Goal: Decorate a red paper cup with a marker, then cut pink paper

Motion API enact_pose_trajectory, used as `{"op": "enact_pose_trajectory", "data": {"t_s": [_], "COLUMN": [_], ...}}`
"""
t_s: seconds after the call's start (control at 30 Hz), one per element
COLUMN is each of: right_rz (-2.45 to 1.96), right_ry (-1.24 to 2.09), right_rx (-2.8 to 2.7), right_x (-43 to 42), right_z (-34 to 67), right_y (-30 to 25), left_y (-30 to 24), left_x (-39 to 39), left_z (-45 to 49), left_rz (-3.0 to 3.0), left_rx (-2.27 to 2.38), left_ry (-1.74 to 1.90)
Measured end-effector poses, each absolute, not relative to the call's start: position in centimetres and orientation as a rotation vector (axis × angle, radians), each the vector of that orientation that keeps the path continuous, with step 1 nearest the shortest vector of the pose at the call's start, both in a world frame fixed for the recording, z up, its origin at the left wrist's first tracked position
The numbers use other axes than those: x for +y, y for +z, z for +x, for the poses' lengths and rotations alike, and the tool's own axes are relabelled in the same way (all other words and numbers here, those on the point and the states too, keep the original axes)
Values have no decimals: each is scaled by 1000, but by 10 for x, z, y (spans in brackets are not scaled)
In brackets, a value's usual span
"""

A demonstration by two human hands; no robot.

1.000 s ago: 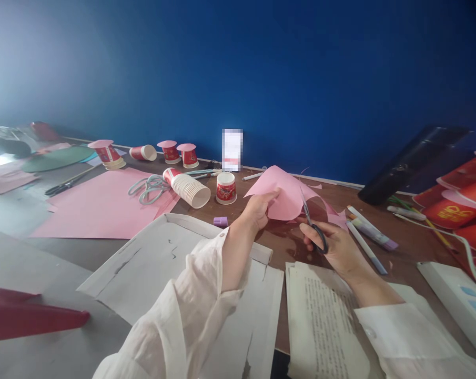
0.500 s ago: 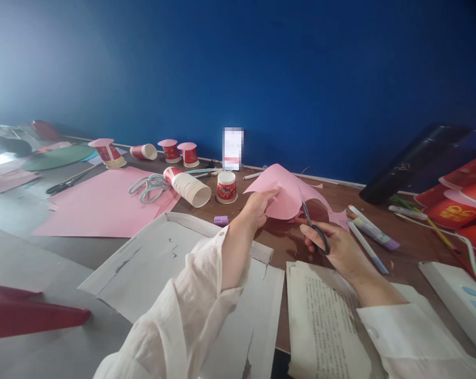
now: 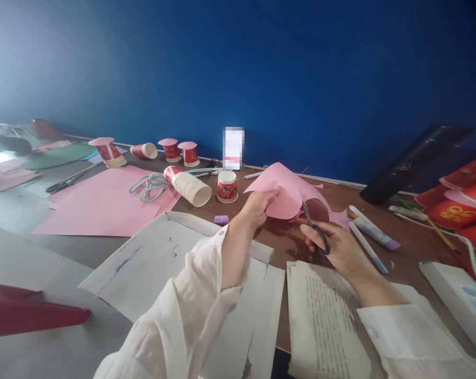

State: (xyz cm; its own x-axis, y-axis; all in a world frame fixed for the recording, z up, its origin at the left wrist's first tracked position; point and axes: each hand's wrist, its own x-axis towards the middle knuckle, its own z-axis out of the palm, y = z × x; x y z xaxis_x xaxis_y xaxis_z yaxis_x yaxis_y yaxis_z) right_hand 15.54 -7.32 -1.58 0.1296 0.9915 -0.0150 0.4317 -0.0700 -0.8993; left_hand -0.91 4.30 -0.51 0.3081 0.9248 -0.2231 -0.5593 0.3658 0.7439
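A sheet of pink paper [image 3: 281,184] is pinched in my left hand [image 3: 259,205], thumb on top and the other fingers mostly hidden beneath. My right hand [image 3: 336,245] grips black-handled scissors [image 3: 320,237], their blades pointing up and away at the paper's right side. A curved strip of the pink paper hangs off to the right of the blades, ending near my right knuckles. Beyond my left wrist stands an upside-down red paper cup [image 3: 226,188], and a purple marker cap [image 3: 221,220] lies close to that forearm.
Left of my hands lie a stack of nested cups [image 3: 190,188], a coil of cord [image 3: 149,188] and pink sheets [image 3: 99,210]. A white box lid [image 3: 143,263] and printed pages [image 3: 324,316] are in front. Markers [image 3: 367,247] and a black cylinder [image 3: 411,163] are at right; a phone [image 3: 233,147] leans on the wall.
Almost nothing differs. Both hands, the pink paper and the scissors keep the same places, and the view has shifted only very slightly.
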Motion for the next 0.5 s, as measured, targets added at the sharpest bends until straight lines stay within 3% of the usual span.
{"op": "enact_pose_trajectory", "data": {"t_s": [0.5], "right_rz": [-1626], "right_ry": [941], "right_rx": [-1382], "right_x": [-74], "right_z": [157], "right_y": [-18], "left_y": [-2], "left_x": [44], "left_z": [-12], "left_rz": [601], "left_rx": [696], "left_ry": [1037]}}
